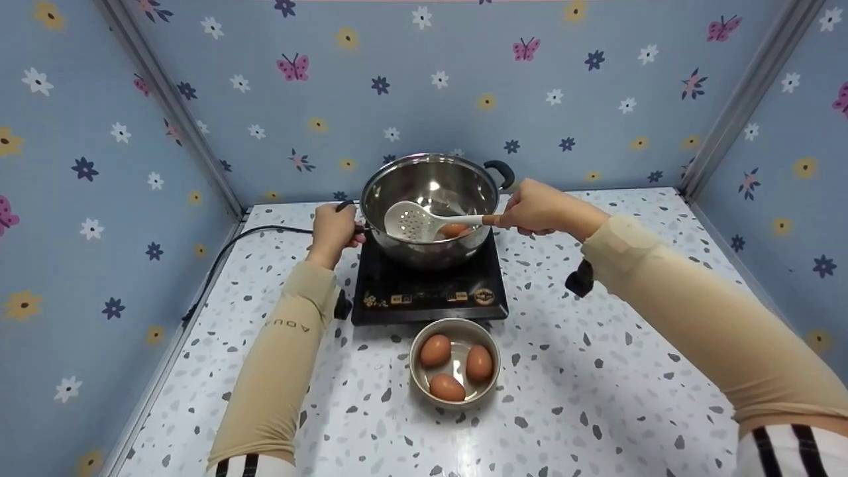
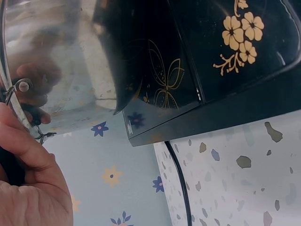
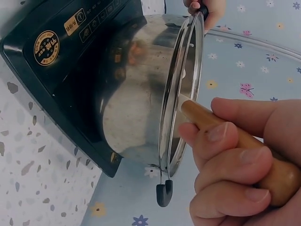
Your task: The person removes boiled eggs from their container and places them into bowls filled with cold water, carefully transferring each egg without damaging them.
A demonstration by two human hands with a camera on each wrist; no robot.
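Observation:
A steel pot (image 1: 424, 250) stands on a black induction cooker (image 1: 430, 298). My left hand (image 1: 333, 228) grips the pot's left black handle; the left wrist view shows the thumb and palm of that hand (image 2: 33, 179) around it. Wooden-handled, the white slotted spoon (image 1: 409, 220) is in my right hand (image 1: 533, 209), whose fingers curl round the handle (image 3: 235, 136). The spoon's perforated head is tilted inside the pot mouth, near the rim. Beside it, brown eggs (image 1: 454, 230) show in the pot, partly hidden by the spoon.
In front of the cooker sits a round bowl (image 1: 489, 392) with three brown eggs (image 1: 447, 387) in it. A black cord (image 1: 228, 248) runs left from behind the pot. The pot's right handle (image 1: 500, 173) sticks out toward the flowered back wall (image 1: 437, 106). Speckled white tabletop (image 1: 596, 411) surrounds everything.

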